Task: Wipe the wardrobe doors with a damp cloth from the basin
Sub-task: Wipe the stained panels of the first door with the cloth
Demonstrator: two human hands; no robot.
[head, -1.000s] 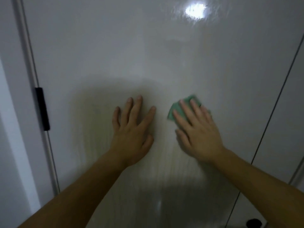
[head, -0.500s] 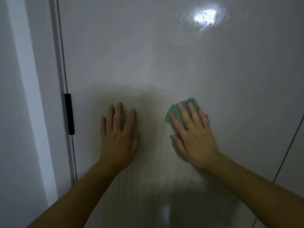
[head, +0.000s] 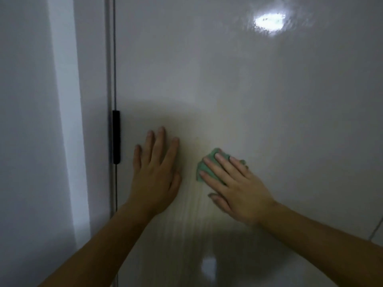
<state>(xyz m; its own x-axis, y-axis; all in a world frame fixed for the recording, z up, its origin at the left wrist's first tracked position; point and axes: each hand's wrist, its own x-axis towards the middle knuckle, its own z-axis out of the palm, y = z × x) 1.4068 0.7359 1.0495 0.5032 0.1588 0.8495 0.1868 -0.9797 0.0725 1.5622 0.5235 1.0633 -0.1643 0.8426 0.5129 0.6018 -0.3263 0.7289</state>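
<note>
Wardrobe door (head: 248, 100), glossy and pale, was wiped with a folded green cloth (head: 204, 168) pressed flat against it by the right hand (head: 238, 187), whose fingers lay straight and slightly spread over the fabric rather than curled round it. The cloth sat nearer the door's left edge than its right, with only its upper and left parts showing past the fingertips. The left hand (head: 155, 177) lay beside it, palm flat on the bare panel, fingers extended and holding nothing. It sat just inside a black fitting (head: 116, 136) on the door's left edge, a handle or a hinge; the dim light made it hard to say which. A lamp's reflection (head: 269, 20) glared high on the panel, and faint vertical streaks (head: 192, 214) ran below the hands. The seam (head: 376, 229) with the neighbouring door showed at the lower right. The wiping looked to be mid-stroke. Doing it well would likely mean keeping even, whole-palm pressure, overlapping each pass, steadying the panel with the left hand, and carrying the cloth right out to the edge by the fitting. The basin was out of sight.
</note>
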